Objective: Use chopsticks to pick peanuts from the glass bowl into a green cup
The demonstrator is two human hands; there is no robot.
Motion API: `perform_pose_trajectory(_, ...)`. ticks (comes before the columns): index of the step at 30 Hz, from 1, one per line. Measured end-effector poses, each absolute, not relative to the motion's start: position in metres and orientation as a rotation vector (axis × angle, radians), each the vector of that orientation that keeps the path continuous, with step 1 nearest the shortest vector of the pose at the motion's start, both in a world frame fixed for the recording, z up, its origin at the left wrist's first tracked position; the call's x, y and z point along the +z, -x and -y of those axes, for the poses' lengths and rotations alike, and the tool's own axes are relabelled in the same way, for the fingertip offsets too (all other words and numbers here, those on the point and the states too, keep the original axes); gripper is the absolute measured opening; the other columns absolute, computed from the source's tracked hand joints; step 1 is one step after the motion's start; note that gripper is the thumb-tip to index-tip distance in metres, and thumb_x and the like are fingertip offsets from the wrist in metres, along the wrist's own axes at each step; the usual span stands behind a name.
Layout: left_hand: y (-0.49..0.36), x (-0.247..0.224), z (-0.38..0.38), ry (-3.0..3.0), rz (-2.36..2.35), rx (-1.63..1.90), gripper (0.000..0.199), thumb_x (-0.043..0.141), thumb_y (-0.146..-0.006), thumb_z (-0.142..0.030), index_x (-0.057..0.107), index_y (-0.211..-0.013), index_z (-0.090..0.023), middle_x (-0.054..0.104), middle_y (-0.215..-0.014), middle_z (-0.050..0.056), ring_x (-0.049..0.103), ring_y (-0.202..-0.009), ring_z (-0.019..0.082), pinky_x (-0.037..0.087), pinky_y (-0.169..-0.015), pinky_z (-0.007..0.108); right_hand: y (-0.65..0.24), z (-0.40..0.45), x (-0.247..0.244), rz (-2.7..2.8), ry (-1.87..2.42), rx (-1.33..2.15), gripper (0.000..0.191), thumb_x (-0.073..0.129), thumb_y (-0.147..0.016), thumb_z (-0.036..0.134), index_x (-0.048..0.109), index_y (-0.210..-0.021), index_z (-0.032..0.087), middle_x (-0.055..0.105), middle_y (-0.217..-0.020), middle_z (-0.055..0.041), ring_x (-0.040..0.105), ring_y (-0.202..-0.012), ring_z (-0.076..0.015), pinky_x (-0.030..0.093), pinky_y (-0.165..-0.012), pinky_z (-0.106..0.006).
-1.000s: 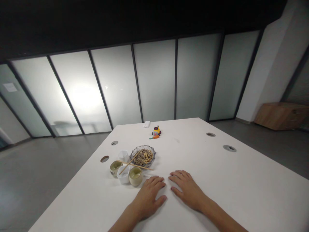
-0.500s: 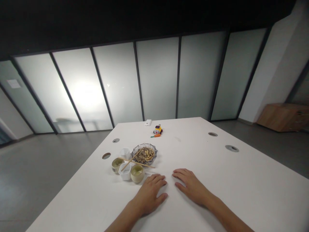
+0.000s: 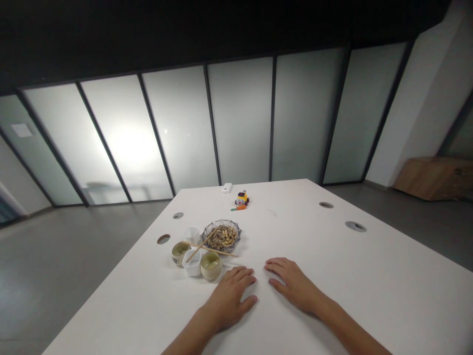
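Note:
My left hand lies palm down on the white table, open, just right of a greenish cup. To its right my right hand rests flat, also open and holding nothing. A second greenish cup and a white square container stand beside the first cup, with another white container behind. A clear glass bowl holds peanuts and darker seeds. Two crossed chopsticks lie over the bowl's edge and the near white container.
Farther back are an orange toy carrot, a yellow toy car and a white device. Round holes, including one at left and one at right, pierce the tabletop. A wooden cabinet stands far right.

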State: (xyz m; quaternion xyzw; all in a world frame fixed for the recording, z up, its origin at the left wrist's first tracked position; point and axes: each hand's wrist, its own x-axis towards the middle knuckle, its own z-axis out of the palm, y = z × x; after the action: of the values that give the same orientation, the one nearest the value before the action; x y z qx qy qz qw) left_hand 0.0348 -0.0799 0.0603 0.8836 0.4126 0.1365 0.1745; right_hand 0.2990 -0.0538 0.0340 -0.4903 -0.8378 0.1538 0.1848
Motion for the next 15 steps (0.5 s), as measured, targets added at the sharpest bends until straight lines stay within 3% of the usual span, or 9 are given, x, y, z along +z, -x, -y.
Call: perform_pose_trajectory(15,-0.0337,0.0563,0.0791,-2.515,-1.166,0.398,0.044,0.067,-0.094,-0.028,0.061,-0.138,-0.025,0.052,-0.155,0.007,0.043,-0.145,0.029,0.033,-0.121,0.050,-0.2996,0.0539,0.0324,2.353,1.370,0.429,0.043,0.053,-0.099,0.043,0.069,-0.134,0.024,0.064,-0.144,-0.0094,0.054,-0.136,-0.0279,0.036,-0.120,-0.049)
